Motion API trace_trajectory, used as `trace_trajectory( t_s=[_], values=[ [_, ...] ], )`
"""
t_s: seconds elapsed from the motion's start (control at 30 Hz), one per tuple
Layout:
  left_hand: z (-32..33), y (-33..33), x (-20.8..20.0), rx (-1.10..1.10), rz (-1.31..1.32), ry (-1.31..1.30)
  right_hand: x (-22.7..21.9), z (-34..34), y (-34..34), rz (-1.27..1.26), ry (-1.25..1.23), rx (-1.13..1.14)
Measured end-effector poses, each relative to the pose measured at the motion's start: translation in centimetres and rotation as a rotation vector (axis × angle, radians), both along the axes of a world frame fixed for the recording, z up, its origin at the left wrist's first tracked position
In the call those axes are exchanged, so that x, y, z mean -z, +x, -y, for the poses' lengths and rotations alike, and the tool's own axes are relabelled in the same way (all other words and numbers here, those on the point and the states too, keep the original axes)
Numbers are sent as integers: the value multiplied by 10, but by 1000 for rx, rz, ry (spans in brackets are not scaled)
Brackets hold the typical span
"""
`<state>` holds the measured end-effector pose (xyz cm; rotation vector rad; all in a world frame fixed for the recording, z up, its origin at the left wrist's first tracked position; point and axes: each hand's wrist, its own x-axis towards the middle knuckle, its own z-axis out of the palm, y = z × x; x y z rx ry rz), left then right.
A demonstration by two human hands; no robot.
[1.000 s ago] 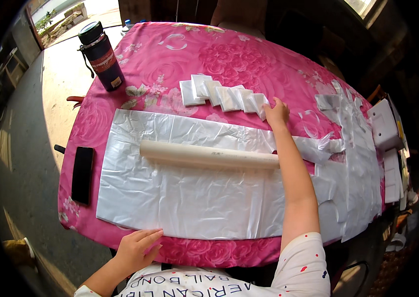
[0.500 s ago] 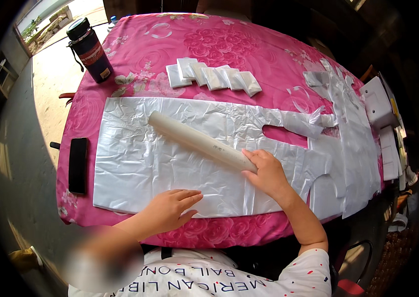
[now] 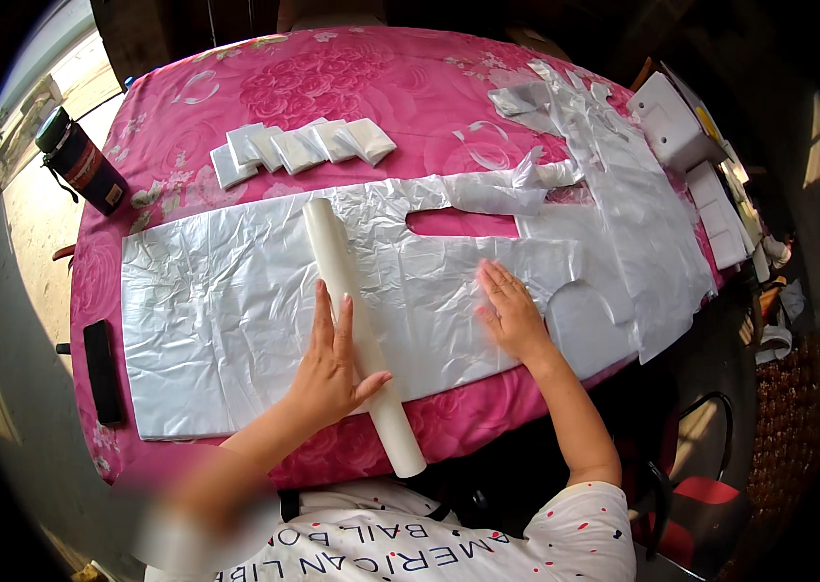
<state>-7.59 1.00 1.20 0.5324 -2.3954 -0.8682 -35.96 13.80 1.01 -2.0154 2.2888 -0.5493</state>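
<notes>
Resting over the tube point(image 3: 363, 330), my left grip point(image 3: 324, 371) is wide: fingers spread and pointing toward twelve o'clock, thumb laid across the tube toward two. It isn't wrapped around anything, and from my end of the feed I can't tell how hard it presses. My right grip point(image 3: 514, 318), off at four, holds nothing; its fingers are loosely extended above or on the sheet point(image 3: 216, 320), contact uncertain.

The tube slants across that white sheet from eleven to six, its near end jutting past the tabletop point(image 3: 332, 82). That overhang bothers me most: with no closed hold, a nudge could roll it, or a push down on the free end could tip it off. The sheet is thin and wrinkled, so I judge that uneven pressure could drag it, deepen the creases or trap air. The slot point(image 3: 463, 223) toward two looks easy to snag, and pulling there might tear it.

Further out, packets point(image 3: 298, 147) overlap in a row at eleven, where a wide sweep of the tube could scatter them. The flask point(image 3: 82, 165) stands at ten, the phone point(image 3: 101, 371) lies at eight, and loose film point(image 3: 633, 223) spreads at three.
</notes>
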Motion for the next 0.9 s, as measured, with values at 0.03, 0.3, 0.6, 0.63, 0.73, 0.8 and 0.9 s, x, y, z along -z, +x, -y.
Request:
trace_trajectory(
  t_s=[0.03, 0.3, 0.6, 0.63, 0.73, 0.8, 0.9],
  values=[
    [0, -4, -3, -1, 24, -4, 2, -9, -27, -7, -35, 60],
    [6, -9, -9, 120, 216, -76, 22, -104, -169, -99, -104, 775],
    [-9, -47, -20, 85, 300, -201, -9, -97, -129, -176, -395, 784],
    [-10, -45, -20, 70, 278, -196, -21, -85, -109, -61, -382, 750],
    [-13, -41, -24, 133, 28, -69, -54, -42, -22, 322, -371, 553],
    [-18, -35, -35, 166, -120, 289, -63, -25, 41, 565, -326, 324],
    [-25, -29, -54, 140, -104, 1055, -72, -8, 119, 603, -198, -15]
  ],
)
